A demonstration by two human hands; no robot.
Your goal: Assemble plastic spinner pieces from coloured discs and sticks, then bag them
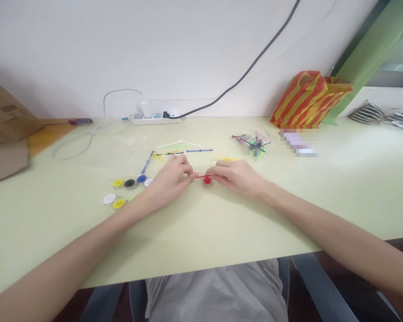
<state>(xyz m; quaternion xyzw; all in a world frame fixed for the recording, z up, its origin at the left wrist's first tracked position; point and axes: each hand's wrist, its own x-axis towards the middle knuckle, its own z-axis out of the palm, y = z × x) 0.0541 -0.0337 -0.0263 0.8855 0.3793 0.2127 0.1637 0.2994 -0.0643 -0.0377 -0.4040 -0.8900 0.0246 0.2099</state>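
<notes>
My left hand [176, 176] and my right hand [233, 176] pinch the two ends of a thin red stick [200, 176]. Under the stick's middle, a round red-topped piece [207, 181] stands on the table between my hands. To the left of my left hand are several round pieces with coloured tops, among them a black one [130, 183], a blue one [141, 179] and a yellow one [118, 204]. Behind my hands lie thin sticks, among them a blue one [200, 150] and white ones. Yellow sticks [228, 158] lie just behind my right hand.
At the wall stands a white power strip [157, 120] with a black cable. A red-and-yellow striped bag [302, 100] is at the back right, near a bundle of coloured sticks [255, 144]. A brown paper bag [10, 112] stands at the left; clear plastic [130, 150] lies nearer the middle.
</notes>
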